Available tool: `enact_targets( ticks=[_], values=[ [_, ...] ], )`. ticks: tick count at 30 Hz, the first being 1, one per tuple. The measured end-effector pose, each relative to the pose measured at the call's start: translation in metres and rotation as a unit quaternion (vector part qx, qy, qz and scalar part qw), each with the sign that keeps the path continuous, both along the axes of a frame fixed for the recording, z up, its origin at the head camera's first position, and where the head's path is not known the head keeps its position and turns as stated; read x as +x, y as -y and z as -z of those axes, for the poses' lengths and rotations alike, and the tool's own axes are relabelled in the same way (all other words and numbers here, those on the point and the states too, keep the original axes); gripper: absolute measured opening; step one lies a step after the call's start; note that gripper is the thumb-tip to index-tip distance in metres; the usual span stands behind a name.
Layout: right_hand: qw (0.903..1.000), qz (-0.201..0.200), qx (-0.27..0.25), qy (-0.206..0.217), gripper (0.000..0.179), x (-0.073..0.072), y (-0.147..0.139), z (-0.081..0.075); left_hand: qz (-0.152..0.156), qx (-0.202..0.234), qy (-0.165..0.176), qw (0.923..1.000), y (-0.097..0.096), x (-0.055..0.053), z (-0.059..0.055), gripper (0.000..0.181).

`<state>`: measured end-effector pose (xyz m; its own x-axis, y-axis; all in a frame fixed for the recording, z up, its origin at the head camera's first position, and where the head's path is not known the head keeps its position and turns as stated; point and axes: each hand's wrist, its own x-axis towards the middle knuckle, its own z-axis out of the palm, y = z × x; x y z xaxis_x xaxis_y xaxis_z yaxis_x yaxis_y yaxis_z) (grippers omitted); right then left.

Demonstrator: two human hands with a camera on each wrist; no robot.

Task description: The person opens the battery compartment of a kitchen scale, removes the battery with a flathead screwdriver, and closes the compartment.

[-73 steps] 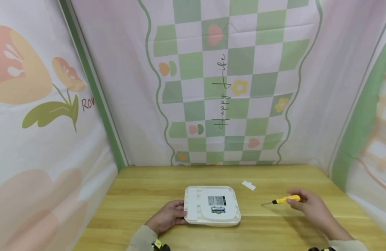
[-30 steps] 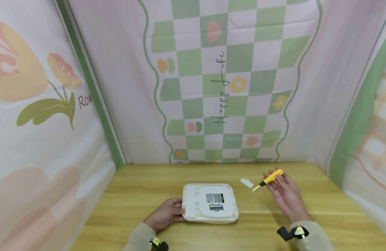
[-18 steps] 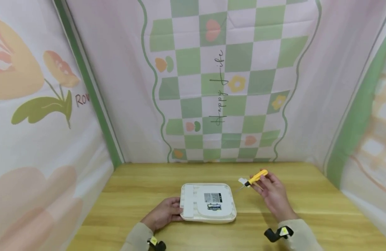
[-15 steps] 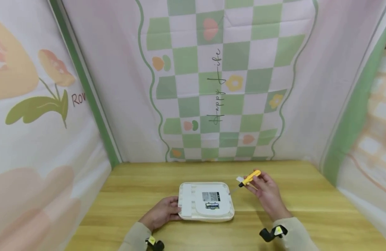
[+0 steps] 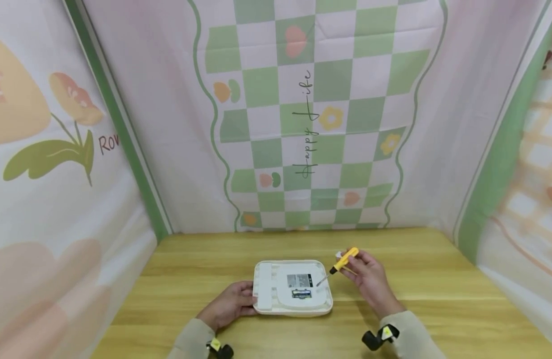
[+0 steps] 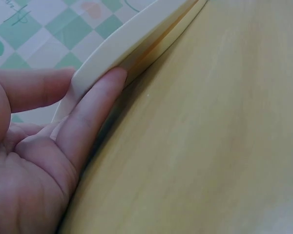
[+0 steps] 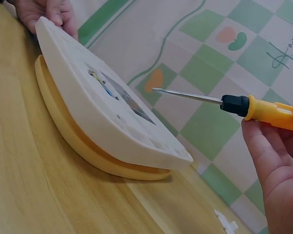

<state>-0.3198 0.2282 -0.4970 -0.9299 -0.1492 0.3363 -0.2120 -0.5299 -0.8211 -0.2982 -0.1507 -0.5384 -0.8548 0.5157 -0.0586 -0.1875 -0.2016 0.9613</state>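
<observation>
A white rounded-square battery device (image 5: 282,289) sits on the wooden table with a label and an uncovered battery slot (image 5: 301,294) facing up. Batteries show inside the slot. My left hand (image 5: 233,305) pinches the device's left edge, thumb on top and fingers beneath the rim (image 6: 100,61). My right hand (image 5: 370,279) grips a yellow-handled screwdriver (image 5: 346,259) with a black collar. Its metal shaft (image 7: 190,95) slants down to the left, and the tip overlaps the device's right part in the head view. The right wrist view shows a gap between tip and device.
A small white battery cover (image 7: 227,223) lies on the table (image 5: 204,269), mostly hidden behind my right hand in the head view. Printed cloth (image 5: 329,174) hangs at the back and both sides.
My right hand has turned and carried the screwdriver left, from beside the device to over its right part. My left hand keeps its hold on the device's left edge.
</observation>
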Motion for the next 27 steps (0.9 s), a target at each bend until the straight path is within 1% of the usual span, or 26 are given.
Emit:
enact_targets(
  ticks=[4, 10, 15, 19, 27],
  values=[
    [1.0000, 0.004, 0.007, -0.005, 0.023, 0.002, 0.004, 0.001, -0.008, -0.005, -0.001, 1.0000, 0.000, -0.001, 0.002, 0.057],
    [0.9996, 0.013, 0.023, -0.011, 0.019, 0.004, 0.009, 0.000, -0.032, -0.005, 0.007, 0.9995, -0.005, -0.005, 0.002, 0.057],
    [0.9981, 0.043, 0.044, -0.010, 0.027, 0.004, 0.015, 0.003, -0.039, -0.001, 0.010, 0.9992, -0.007, -0.006, 0.002, 0.057],
    [0.9967, 0.063, 0.051, -0.010, 0.017, 0.003, 0.020, 0.007, -0.044, -0.001, 0.007, 0.9990, -0.008, -0.005, 0.002, 0.057],
    [0.9925, 0.092, 0.081, -0.002, 0.020, 0.005, 0.028, 0.003, -0.048, -0.011, 0.003, 0.9988, -0.005, -0.002, 0.000, 0.058]
  ],
)
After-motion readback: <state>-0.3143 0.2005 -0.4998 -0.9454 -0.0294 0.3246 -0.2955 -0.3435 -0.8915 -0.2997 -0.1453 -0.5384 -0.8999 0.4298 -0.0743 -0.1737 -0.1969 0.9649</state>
